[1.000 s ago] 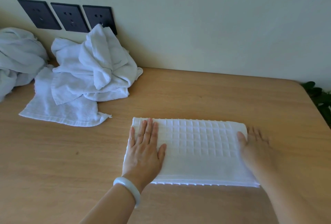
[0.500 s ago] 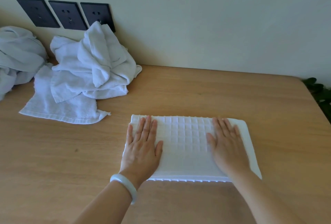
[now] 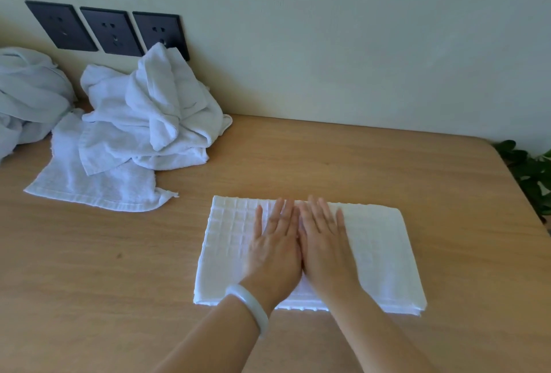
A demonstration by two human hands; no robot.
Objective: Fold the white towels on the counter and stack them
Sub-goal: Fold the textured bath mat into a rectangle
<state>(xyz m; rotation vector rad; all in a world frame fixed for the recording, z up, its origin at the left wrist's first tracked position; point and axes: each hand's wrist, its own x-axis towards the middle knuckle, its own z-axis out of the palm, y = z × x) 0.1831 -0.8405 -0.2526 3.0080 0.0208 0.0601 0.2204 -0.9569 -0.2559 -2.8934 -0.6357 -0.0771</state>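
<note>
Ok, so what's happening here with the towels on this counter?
A person presses both flat hands, left hand and right hand side by side, on the middle of a folded white waffle-weave towel lying on the light wooden counter. It looks folded but is not yet stacked on anything. A heap of crumpled white terry towels sits unfolded at the back left, by three black wall sockets.

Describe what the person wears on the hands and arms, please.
No sleeves or gloves are in view. A smooth, pale white bangle circles the wrist of the left hand. The right hand wears nothing, and I can make out no rings.
</note>
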